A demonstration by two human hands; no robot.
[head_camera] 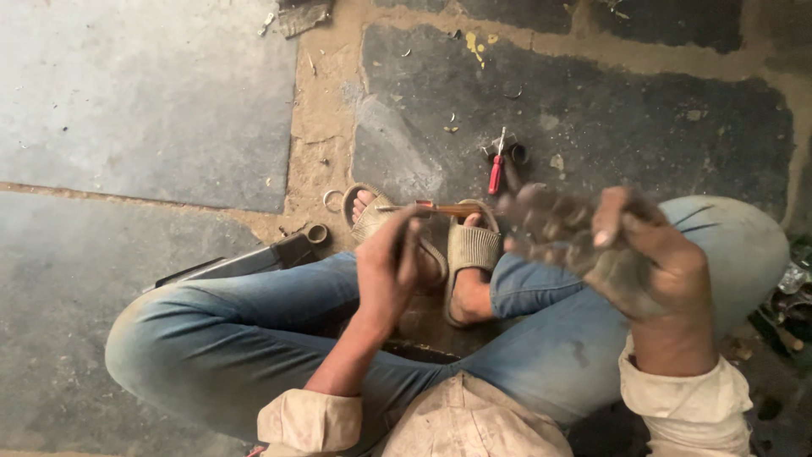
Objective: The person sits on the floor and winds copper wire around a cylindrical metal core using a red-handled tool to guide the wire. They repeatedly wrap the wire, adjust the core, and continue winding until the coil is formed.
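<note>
The left hand pinches a thin brown tool, tip pointing toward the right hand, which grips a blurred grey part. A slip could jab those fingers or drop the part beside the red screwdriver.

hands 2 | sandals 2 | red-handled screwdriver 1 | metal rings 2
</note>
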